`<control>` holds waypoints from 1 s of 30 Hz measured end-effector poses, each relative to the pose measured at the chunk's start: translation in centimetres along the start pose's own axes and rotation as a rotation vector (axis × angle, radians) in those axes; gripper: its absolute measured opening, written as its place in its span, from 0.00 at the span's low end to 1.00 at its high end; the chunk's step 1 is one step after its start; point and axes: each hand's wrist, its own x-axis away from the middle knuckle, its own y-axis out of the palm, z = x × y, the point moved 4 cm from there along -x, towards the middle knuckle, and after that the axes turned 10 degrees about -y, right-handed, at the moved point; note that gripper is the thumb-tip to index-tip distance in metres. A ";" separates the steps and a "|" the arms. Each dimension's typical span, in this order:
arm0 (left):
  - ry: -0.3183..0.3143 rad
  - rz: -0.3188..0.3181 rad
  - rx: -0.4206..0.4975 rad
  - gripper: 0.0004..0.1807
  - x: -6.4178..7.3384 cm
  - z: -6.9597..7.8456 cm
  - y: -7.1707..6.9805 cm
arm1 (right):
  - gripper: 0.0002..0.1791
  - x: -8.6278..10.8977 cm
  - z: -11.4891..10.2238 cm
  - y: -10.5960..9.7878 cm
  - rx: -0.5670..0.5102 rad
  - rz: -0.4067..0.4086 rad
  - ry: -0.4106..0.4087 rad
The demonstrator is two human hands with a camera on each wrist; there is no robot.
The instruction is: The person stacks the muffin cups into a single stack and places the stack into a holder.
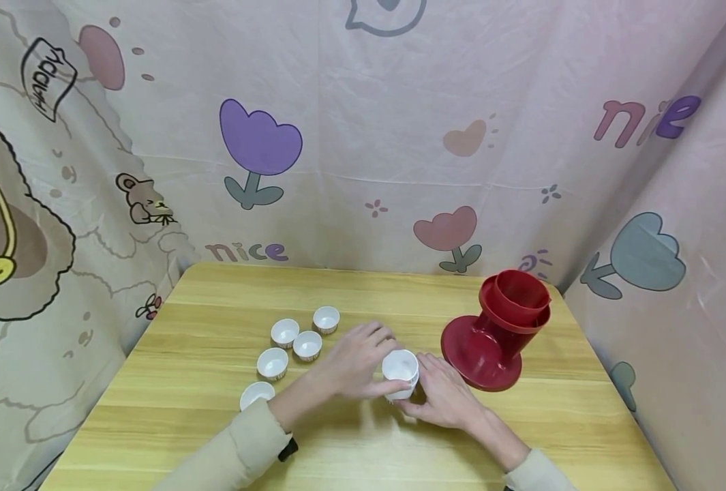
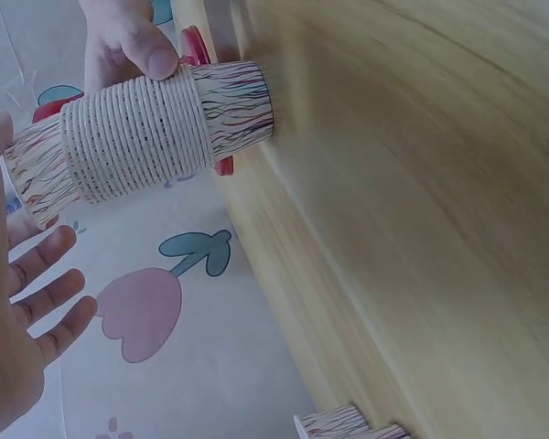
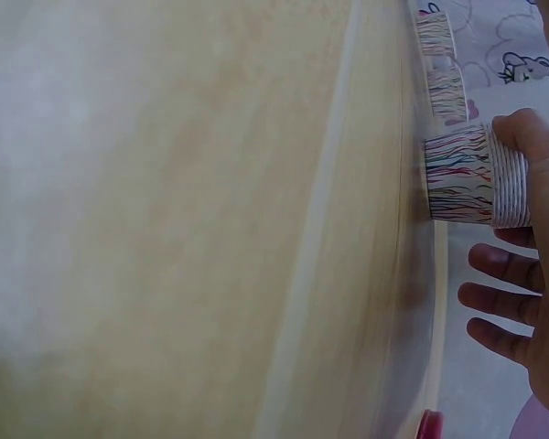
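In the head view my left hand (image 1: 356,361) and my right hand (image 1: 445,393) meet around a stack of white paper cups (image 2: 137,137) near the table's middle. The stack is upright, its nested rims forming a ribbed column over the lowest cup's body, printed with coloured wavy lines. Between left thumb and forefinger is the top paper cup (image 2: 38,178), its side showing above the ribs; the other left fingers are spread. The right thumb and forefinger grip the stack lower down, with the remaining right fingers held off it. From above, the top cup's mouth looks empty.
Several single paper cups (image 1: 307,346) stand mouth up left of my hands; one is partly behind the left sleeve. A red round-based stand (image 1: 482,351) with a red cup-like piece (image 1: 522,298) on top is at the right. The wooden table (image 1: 228,293) meets a printed curtain (image 1: 350,232) behind.
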 end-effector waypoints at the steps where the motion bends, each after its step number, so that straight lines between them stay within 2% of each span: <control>1: 0.002 0.002 -0.002 0.34 0.0 0.0 0.1 | 0.37 0.0 0.0 0.0 0.004 0.001 0.000; 17: 0.001 -0.007 -0.034 0.33 0.1 0.1 1.4 | 0.32 0.0 0.0 0.1 0.021 -0.004 0.000; 30: 0.000 -0.003 -0.020 0.33 0.4 0.1 2.1 | 0.31 0.0 0.0 -0.1 0.030 -0.008 -0.002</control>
